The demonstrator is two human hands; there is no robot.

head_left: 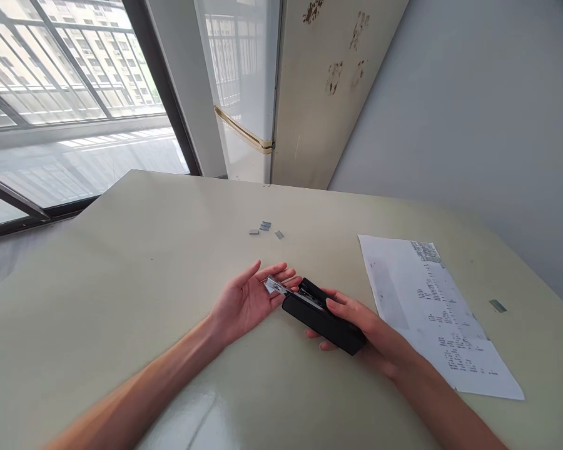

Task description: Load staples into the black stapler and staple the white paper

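A black stapler (326,322) is gripped in my right hand (356,312), its fingers wrapped round the body from the right. Its metal front end points left, over the fingers of my left hand (251,300). That hand lies palm up with the fingers stretched out, and the stapler's tip covers part of them. Whether the tip touches the fingers, I cannot tell. Beyond both hands, several small strips of staples (265,225) lie on the table.
The pale table (122,281) stretches out on all sides. A printed sheet of paper (394,294) lies at the right, with another staple strip (498,305) past it. A white fridge (248,81) stands behind the table, a window (75,62) at the left.
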